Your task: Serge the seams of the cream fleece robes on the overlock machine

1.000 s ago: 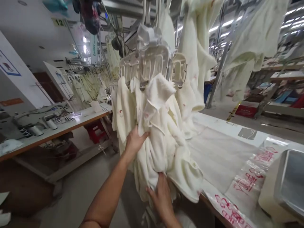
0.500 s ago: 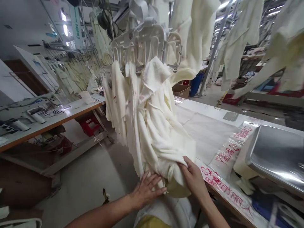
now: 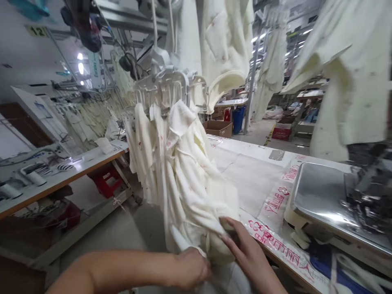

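Observation:
A cream fleece garment (image 3: pixel 192 179) hangs from clips on a hanger (image 3: pixel 171 83), bunched in folds with its lower end toward me. My right hand (image 3: pixel 246 251) pinches the garment's right edge between thumb and fingers. At the bottom hem, my left hand (image 3: pixel 194 267) is curled into a fist against the fabric, slightly blurred, with its fingertips hidden. Several similar cream pieces (image 3: pixel 147 151) hang close together behind and to the left. White cloth (image 3: pixel 229 277) lies below my hands.
To the right is a white worktable (image 3: pixel 251 143) with printed plastic film (image 3: pixel 277 200) and a sewing machine with a metal plate (image 3: pixel 318 192). Another sewing table (image 3: pixel 76 167) stands left, a red stool (image 3: pixel 107 181) beneath. A cardboard box (image 3: pixel 219 127) and blue bin (image 3: pixel 238 118) sit farther back.
My left hand has gone from spread flat on the lower fabric to a closed fist at the hem. My right hand keeps the garment's edge. The view has shifted to the right.

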Demonstrator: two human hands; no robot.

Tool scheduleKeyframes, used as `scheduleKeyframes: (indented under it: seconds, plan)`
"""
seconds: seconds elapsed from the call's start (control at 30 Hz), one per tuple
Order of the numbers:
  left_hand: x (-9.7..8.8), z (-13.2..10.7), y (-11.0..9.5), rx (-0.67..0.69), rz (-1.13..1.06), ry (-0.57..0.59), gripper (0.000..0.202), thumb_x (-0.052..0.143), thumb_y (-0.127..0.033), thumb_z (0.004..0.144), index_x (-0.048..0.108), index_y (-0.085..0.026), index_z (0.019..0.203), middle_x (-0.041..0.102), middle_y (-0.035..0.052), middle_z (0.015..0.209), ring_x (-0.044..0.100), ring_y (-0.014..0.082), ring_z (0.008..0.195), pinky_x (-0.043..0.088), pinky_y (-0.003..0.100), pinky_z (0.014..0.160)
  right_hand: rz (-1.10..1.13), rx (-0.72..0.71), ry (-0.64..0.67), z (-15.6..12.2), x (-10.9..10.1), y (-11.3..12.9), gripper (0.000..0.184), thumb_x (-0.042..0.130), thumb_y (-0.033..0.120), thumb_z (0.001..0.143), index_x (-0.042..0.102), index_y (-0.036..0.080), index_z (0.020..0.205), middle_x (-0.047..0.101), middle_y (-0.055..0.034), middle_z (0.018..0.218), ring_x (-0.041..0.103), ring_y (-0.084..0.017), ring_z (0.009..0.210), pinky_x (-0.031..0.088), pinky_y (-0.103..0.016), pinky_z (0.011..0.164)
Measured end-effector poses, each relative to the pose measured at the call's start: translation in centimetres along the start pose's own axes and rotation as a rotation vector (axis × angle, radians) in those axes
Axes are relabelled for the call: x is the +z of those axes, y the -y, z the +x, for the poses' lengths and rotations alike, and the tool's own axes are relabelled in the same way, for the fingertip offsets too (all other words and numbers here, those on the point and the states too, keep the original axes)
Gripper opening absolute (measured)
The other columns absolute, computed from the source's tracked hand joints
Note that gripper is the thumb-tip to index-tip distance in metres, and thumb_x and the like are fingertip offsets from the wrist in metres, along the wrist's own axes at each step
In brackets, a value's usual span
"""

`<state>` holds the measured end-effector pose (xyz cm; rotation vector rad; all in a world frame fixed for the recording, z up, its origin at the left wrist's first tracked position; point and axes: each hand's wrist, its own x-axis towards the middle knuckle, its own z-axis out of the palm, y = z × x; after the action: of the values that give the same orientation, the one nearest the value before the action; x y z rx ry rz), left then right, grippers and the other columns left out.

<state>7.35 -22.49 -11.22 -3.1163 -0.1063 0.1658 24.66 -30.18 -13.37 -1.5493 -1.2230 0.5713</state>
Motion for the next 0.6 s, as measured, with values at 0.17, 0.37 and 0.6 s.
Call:
scheduleKeyframes:
  seconds: [0.17, 0.37, 0.6]
  plan:
    - [-16.8, 4.6, -1.6, -0.004, -0.344, -0.452, 0.012, 0.047, -0.023, 0.089, 0.056, -0.018, 0.082, 0.063, -0.0009, 0.079, 0.058, 0.0104, 0.068, 0.043, 0.021, 0.06, 0.412, 0.16, 0.004, -4.4, -3.9, -0.3, 0.075, 0.037, 0.08, 0.069, 0.059, 0.023, 0.113, 0.062, -0.0155, 0.114, 0.06, -0.032, 0.106, 0.05, -0.041, 0.083]
    - [-27.5, 12.3, -1.4, 0.036, -0.413, -1.017, 0.012, 0.055, -0.027, 0.085, 0.054, -0.018, 0.076, 0.053, -0.0037, 0.07, 0.05, 0.01, 0.061, 0.037, 0.02, 0.057, 0.325, 0.159, -0.073, -8.2, -10.7, 5.2, 0.07, 0.064, 0.056, 0.071, 0.045, 0.027, 0.132, 0.056, -0.0117, 0.123, 0.055, -0.027, 0.11, 0.043, -0.04, 0.094]
    - [-26.1, 11.8, 0.0, -0.04, -0.556, -0.99, 0.015, 0.056, -0.028, 0.084, 0.056, -0.016, 0.074, 0.049, -0.0049, 0.06, 0.043, 0.0069, 0.051, 0.032, 0.017, 0.046, 0.231, 0.109, 0.265, -10.0, -13.9, 7.2, 0.063, 0.064, 0.071, 0.058, 0.071, 0.018, 0.09, 0.065, -0.0028, 0.085, 0.059, -0.023, 0.083, 0.048, -0.03, 0.082]
